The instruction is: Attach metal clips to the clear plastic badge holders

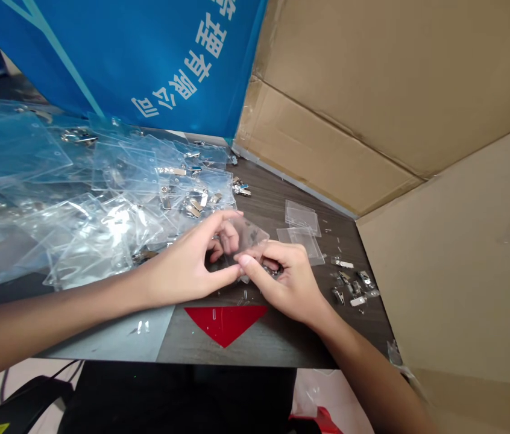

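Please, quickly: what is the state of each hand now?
Left hand: closed, pinching a clear plastic badge holder.
Right hand: closed, holding a metal clip, partly hidden.

Passage runs over the dark wood-grain tabletop (273, 187) toward its back corner, between the heap of clear plastic badge sleeves (101, 199) at left and the tan cardboard wall (349, 108) at right, with two flat clear sleeves (302, 226) and small silver metal clips (352, 286) obstructing the right-hand stretch.

Bare forearms (56, 322) taper into a slim left hand (182, 265) and right hand (286, 283), with long fingers (219, 226) and short, trimmed fingernails (245, 260).
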Tool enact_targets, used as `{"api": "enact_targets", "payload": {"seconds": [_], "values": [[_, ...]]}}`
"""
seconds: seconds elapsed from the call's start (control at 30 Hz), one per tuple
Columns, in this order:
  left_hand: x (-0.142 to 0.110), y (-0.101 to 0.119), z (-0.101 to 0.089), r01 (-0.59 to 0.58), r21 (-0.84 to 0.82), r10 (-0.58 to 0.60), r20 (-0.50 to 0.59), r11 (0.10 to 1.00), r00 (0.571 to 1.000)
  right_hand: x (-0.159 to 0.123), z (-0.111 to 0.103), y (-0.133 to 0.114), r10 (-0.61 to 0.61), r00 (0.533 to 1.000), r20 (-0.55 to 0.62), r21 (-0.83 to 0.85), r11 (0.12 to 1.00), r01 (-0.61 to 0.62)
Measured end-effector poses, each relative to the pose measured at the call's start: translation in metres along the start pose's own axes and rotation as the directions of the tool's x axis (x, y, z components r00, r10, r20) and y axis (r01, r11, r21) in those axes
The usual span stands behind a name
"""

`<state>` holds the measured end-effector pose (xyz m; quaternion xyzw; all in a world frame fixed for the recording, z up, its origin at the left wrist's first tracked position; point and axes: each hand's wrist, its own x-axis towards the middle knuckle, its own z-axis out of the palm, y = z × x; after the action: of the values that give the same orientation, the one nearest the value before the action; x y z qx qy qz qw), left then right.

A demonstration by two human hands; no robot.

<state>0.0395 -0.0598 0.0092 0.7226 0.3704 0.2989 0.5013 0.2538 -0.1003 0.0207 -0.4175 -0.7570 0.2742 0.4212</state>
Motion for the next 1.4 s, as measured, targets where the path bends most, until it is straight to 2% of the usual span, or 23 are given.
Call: {"api": "enact_targets", "payload": {"seconds": [0.17, 0.33, 0.5, 0.63, 0.8, 1.0, 1.13, 1.4], "values": [[-0.001, -0.001, 0.002, 0.026, -0.030, -0.024, 0.040, 0.999, 0.999, -0.001, 0.000, -0.003, -0.005, 0.999, 0.044, 0.012, 1.000, 0.005], [-0.004, -0.006, -0.001, -0.054, -0.117, 0.060, 0.051, 0.992, 0.997, -0.001, 0.000, -0.003, 0.166, 0.983, 0.082, 0.152, 0.972, -0.177], [-0.004, -0.008, -0.007, 0.015, -0.078, -0.015, 0.005, 0.997, 1.000, 0.004, -0.005, 0.005, 0.246, 0.958, 0.150, 0.414, 0.864, -0.287], [-0.002, -0.009, -0.009, 0.042, -0.058, -0.043, -0.024, 0.997, 0.999, 0.006, -0.008, 0.015, 0.267, 0.944, 0.192, 0.524, 0.786, -0.329], [-0.001, -0.013, -0.009, 0.028, -0.142, -0.027, 0.003, 0.989, 1.000, 0.006, -0.007, 0.017, 0.290, 0.927, 0.237, 0.511, 0.774, -0.373], [0.001, -0.006, -0.007, 0.027, -0.139, -0.024, 0.018, 0.990, 1.000, 0.007, -0.006, 0.015, 0.285, 0.946, 0.155, 0.422, 0.847, -0.325], [0.003, -0.001, -0.007, 0.027, -0.119, -0.027, 0.001, 0.993, 1.000, 0.008, -0.010, 0.013, 0.254, 0.957, 0.140, 0.373, 0.882, -0.288], [0.004, -0.007, -0.010, 0.106, -0.188, -0.114, -0.032, 0.976, 0.993, 0.005, -0.008, 0.019, 0.331, 0.929, 0.163, 0.398, 0.840, -0.369]]}}
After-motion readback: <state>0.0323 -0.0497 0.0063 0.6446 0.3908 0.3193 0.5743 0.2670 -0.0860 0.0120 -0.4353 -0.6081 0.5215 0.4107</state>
